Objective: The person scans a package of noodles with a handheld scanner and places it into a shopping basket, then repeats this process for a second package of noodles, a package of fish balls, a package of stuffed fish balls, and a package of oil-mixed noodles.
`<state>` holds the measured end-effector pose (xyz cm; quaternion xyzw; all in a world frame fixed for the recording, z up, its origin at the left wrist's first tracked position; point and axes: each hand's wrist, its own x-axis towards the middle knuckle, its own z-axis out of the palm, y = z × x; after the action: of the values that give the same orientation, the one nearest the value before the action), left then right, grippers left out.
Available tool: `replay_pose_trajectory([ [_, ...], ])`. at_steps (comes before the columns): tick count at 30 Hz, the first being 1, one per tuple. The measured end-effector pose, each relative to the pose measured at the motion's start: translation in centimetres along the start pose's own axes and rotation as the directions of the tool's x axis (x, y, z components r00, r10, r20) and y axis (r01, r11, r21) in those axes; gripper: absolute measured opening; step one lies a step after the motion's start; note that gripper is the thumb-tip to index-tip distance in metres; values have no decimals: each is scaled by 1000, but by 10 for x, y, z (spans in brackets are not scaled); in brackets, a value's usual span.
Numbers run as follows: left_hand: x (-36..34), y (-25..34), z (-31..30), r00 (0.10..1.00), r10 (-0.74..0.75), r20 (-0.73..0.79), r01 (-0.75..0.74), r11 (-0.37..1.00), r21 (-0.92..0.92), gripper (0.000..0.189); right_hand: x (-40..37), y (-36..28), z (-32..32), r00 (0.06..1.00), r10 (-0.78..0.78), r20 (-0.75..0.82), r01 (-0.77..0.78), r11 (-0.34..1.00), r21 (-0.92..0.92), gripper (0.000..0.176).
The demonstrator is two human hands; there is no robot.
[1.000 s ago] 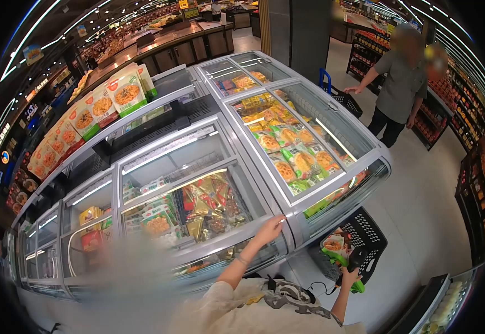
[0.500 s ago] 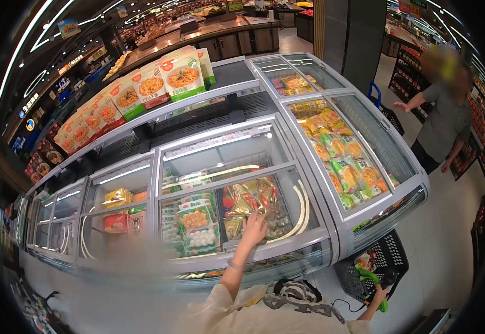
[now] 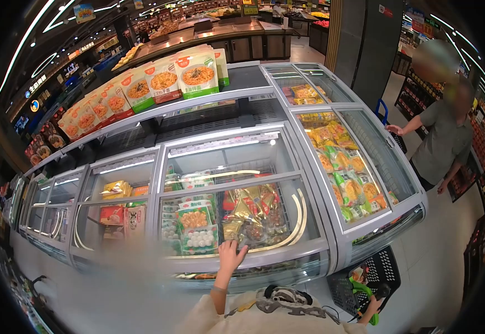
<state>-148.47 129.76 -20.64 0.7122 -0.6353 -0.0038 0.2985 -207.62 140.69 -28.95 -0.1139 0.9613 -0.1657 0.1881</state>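
Observation:
My left hand point(image 3: 231, 257) rests on the front frame of the chest freezer point(image 3: 287, 251), fingers stretched out and nothing held. Under the glass just beyond it lie gold and red bags point(image 3: 250, 206). Packs of round white balls point(image 3: 200, 236) sit beside those bags, to the left. Down at the lower right, my right hand point(image 3: 372, 306) is closed around the green handle point(image 3: 362, 290) of a black shopping basket point(image 3: 387, 264). A small colourful pack point(image 3: 358, 274) shows inside the basket.
Pouches of noodles point(image 3: 161, 80) stand in a row on the shelf above the freezer. A second freezer section point(image 3: 359, 161) with yellow and green packs adjoins at the right. Beyond it stands a person point(image 3: 445, 133) in a grey shirt, by a dark pillar point(image 3: 365, 50).
My left hand has drawn back from the glass over the gold bags to the freezer's front edge. My right hand keeps the basket. The view has shifted slightly.

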Motion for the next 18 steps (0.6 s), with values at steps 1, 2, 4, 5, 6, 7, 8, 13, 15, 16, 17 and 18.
replay_pose_trajectory([
  [1, 0, 1, -1, 1000, 19, -16, -19, 1000, 11, 30, 0, -9, -3, 997, 63, 42, -62, 997, -35, 73],
  [2, 0, 3, 0, 999, 37, -30, -36, 999, 25, 30, -5, -14, -5, 999, 36, -19, -37, 998, -43, 66],
  [4, -2, 0, 2, 997, 62, -49, -60, 997, 52, 31, -10, -19, -5, 995, -4, -104, -3, 998, -69, 58],
  [5, -3, -2, 3, 996, 76, -55, -73, 995, 67, 31, -6, -19, -4, 996, -22, -82, 18, 998, -54, 57],
  [6, -4, -2, 4, 996, 68, -51, -64, 996, 69, 31, -2, -20, -4, 998, -43, -48, 41, 999, -31, 57],
  [7, -3, -2, 5, 997, 62, -49, -58, 996, 72, 31, 1, -19, -3, 998, -66, -4, 66, 998, 3, 56],
  [8, -3, -1, 4, 998, 53, -42, -50, 996, 76, 32, 2, -18, -5, 995, -88, 41, 86, 995, 45, 56],
  [13, -5, -3, 4, 999, 34, -29, -31, 996, 82, 31, 3, -20, -11, 955, -194, 224, 136, 958, 252, 53],
  [15, -4, -5, 5, 999, 47, -22, -45, 995, 84, 31, -2, -20, -13, 936, -212, 280, 113, 937, 330, 52],
  [16, -2, -6, 6, 999, 47, -18, -45, 996, 81, 31, -5, -20, -15, 926, -221, 306, 100, 925, 366, 52],
  [17, -2, -6, 6, 999, 45, -14, -44, 996, 77, 31, -11, -21, -19, 914, -227, 336, 80, 913, 399, 51],
  [18, -4, -7, 6, 999, 40, -8, -39, 996, 76, 31, -16, -24, -21, 905, -230, 358, 61, 903, 426, 51],
])
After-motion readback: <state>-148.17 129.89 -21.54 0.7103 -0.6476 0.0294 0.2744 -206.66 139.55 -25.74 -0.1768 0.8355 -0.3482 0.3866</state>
